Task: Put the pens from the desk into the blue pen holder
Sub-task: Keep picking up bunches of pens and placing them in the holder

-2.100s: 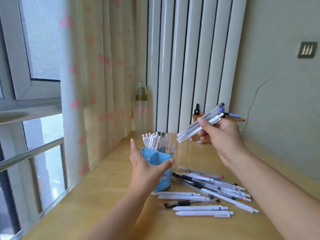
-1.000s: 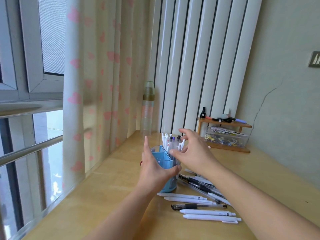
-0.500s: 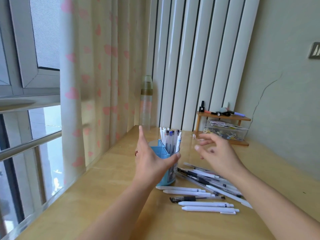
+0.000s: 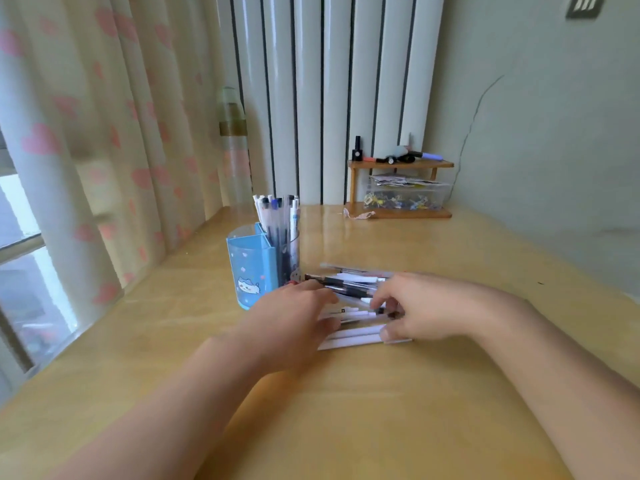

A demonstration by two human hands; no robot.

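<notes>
The blue pen holder (image 4: 251, 268), with a cat picture on its side, stands upright on the wooden desk (image 4: 346, 410), left of centre. Several pens (image 4: 277, 216) stick up out of its right compartment. Just right of it a heap of white and black pens (image 4: 349, 285) lies on the desk. My left hand (image 4: 298, 317) lies flat over the left ends of these pens. At their right ends my right hand (image 4: 422, 306) has curled fingers on top and its thumb against the nearest white pens. The hands hide much of the heap.
A tall clear bottle (image 4: 235, 150) stands behind the holder by the heart-print curtain (image 4: 104, 150). A small wooden shelf (image 4: 398, 164) with a clear box of clips (image 4: 405, 199) sits at the back against the wall. A window is on the left.
My left hand has let go of the pen holder and dropped onto the desk pens. My right hand came down onto the same heap. The view tilted downward.
</notes>
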